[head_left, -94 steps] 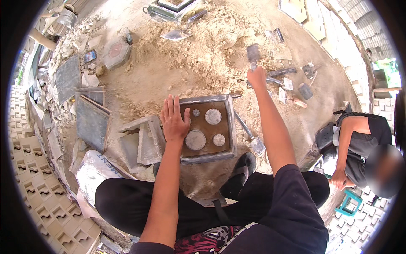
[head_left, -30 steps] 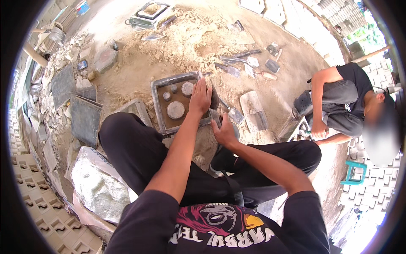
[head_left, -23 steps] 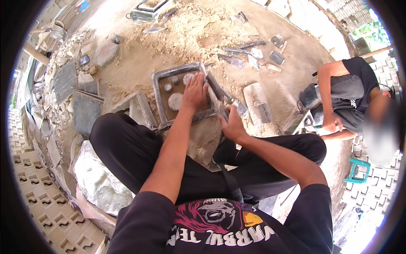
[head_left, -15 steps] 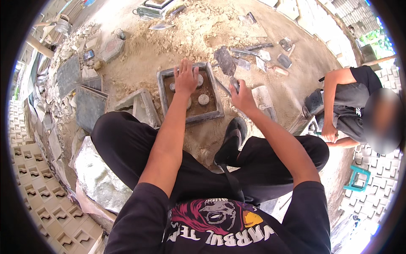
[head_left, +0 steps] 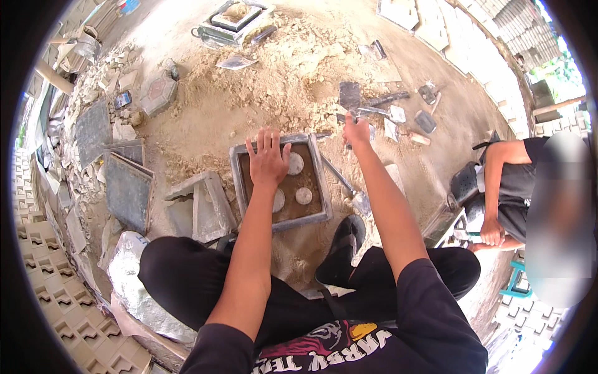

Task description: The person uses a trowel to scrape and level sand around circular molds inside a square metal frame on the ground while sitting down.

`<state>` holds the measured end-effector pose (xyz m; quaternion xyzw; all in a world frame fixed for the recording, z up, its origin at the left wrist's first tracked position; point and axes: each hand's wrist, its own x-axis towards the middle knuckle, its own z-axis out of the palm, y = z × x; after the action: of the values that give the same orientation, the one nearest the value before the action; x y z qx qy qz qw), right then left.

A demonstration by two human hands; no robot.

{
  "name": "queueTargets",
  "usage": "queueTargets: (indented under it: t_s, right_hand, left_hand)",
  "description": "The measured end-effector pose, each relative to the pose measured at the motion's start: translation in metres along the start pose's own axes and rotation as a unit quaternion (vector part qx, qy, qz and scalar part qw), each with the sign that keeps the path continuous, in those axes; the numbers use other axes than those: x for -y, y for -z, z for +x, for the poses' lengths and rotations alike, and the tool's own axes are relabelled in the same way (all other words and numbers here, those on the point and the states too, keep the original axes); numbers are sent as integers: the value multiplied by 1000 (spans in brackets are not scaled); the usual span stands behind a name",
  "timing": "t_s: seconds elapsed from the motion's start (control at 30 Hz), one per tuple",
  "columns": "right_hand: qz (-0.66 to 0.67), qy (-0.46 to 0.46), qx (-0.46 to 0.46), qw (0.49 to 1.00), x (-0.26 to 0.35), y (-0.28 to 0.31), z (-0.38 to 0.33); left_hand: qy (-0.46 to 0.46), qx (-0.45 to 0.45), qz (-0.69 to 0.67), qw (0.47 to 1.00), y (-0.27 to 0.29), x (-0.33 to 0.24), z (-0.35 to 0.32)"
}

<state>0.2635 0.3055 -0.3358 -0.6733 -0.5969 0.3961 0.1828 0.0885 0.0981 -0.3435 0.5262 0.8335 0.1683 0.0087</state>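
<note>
In front of me on the ground lies a square grey mould frame [head_left: 281, 224]. It holds brown sand [head_left: 296, 209] with several pale round discs [head_left: 304, 196] set in it. My left hand [head_left: 269, 159] lies over the frame's far left part, fingers spread across its far edge and hiding some of the inside. Beyond the frame's far right corner, my right hand [head_left: 357, 132] is closed around the handle of a trowel [head_left: 349, 95], its dark flat blade facing away from me. A long-handled tool [head_left: 340, 174] rests along the frame's right side.
A heap of loose sand [head_left: 293, 68] lies ahead, with hand tools [head_left: 392, 115] to its right. Grey slabs [head_left: 128, 193], rubble and an empty-looking concrete mould [head_left: 208, 209] lie at left. Another person's hand [head_left: 492, 232] shows at right, near a green stool [head_left: 516, 279].
The view has tilted, so the ground sits lower in the picture. My right hand has moved the trowel farther out, past the frame's corner. My left hand stays on the frame.
</note>
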Motion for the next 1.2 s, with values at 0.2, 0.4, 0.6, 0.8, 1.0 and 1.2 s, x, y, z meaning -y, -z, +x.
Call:
queueTargets:
  t_s: [0.2, 0.4, 0.6, 0.8, 1.0, 1.2]
  right_hand:
    - [-62, -68, -12, 996, 30, -28, 57]
    - [-154, 72, 99, 980, 40, -71, 36]
    - [-6, 41, 116, 992, 21, -70, 19]
    - [214, 56, 112, 969, 18, -39, -17]
    - [260, 55, 131, 955, 8, 1, -101]
    - [199, -16, 131, 971, -24, 6, -197]
  left_hand:
    - [-2, -10, -16, 1000, -1, 0, 2]
    - [7, 6, -31, 999, 3, 0, 4]
    - [-1, -20, -22, 1000, -2, 2, 2]
    - [1, -13, -15, 1000, -1, 1, 0]
    - [2, -18, -29, 999, -1, -1, 0]
    - [43, -30, -229, 972, -7, -1, 5]
